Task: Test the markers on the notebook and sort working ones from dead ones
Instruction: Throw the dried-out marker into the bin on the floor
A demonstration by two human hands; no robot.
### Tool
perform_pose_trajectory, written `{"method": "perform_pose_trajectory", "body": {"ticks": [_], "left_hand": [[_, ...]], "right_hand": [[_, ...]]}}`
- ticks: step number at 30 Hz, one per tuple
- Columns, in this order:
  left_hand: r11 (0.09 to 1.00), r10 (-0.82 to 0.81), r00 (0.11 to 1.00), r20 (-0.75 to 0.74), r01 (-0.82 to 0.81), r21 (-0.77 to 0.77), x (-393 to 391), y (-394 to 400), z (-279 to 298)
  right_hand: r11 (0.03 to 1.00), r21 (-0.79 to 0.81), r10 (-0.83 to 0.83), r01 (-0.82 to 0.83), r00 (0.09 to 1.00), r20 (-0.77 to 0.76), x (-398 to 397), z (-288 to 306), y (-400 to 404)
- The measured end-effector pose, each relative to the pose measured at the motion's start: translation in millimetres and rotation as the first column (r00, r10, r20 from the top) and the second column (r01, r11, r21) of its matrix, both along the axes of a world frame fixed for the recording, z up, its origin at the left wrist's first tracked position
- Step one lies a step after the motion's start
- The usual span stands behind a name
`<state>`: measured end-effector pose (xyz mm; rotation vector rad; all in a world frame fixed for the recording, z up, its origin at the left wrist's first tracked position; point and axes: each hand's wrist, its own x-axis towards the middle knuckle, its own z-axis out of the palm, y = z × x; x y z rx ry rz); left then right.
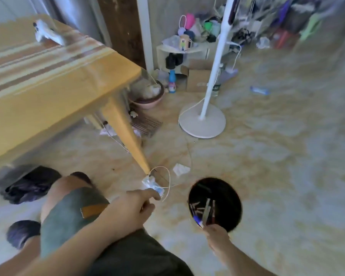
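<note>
A round black container [223, 194] stands on the floor at the lower middle right, with several markers [206, 211] lying inside it. My right hand [217, 236] is at the container's near rim and grips a small bunch of markers, one with a blue cap [197, 219]. My left hand [135, 208] hovers to the left of the container with its fingers curled; whether it holds anything cannot be told. No notebook is in view. The picture is blurred by motion.
A yellow wooden table [48, 82] fills the upper left, its leg [127, 136] reaching the floor near a white cord and wrapper [154, 186]. A white fan stand [202, 122] is behind the container. A crumpled paper [180, 169] lies on the floor. Clutter lines the far wall.
</note>
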<state>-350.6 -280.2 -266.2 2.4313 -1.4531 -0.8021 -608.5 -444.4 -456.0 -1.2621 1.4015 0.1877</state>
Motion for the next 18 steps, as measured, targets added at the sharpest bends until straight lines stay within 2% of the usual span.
{"method": "perform_pose_trajectory", "body": {"ticks": [2, 3, 5, 9, 13, 18], "left_hand": [[0.997, 0.078, 0.997, -0.026, -0.078, 0.021, 5, 9, 3], [0.994, 0.099, 0.995, -0.024, -0.098, 0.054, 7, 12, 3], [0.993, 0.090, 0.996, -0.011, -0.089, 0.082, 9, 12, 0], [0.993, 0.036, 0.999, -0.004, -0.035, 0.113, 3, 4, 0], [0.996, 0.047, 0.999, 0.008, -0.048, 0.074, 2, 10, 5], [0.997, 0.072, 0.997, -0.004, -0.072, -0.023, 3, 24, 11]], "right_hand": [[0.987, 0.074, -0.140, 0.142, 0.990, -0.030, -22, -9, 0], [0.986, 0.116, -0.118, 0.121, 0.992, -0.030, -27, -15, -4], [0.997, 0.053, -0.062, 0.061, 0.998, 0.014, -28, -18, -12], [0.987, -0.020, -0.158, 0.158, 0.987, 0.008, 8, 3, -29], [0.997, -0.066, -0.044, 0.048, 0.997, 0.056, 52, 20, -33], [0.987, -0.111, 0.135, -0.120, 0.981, 0.137, 100, 47, -1]]}}
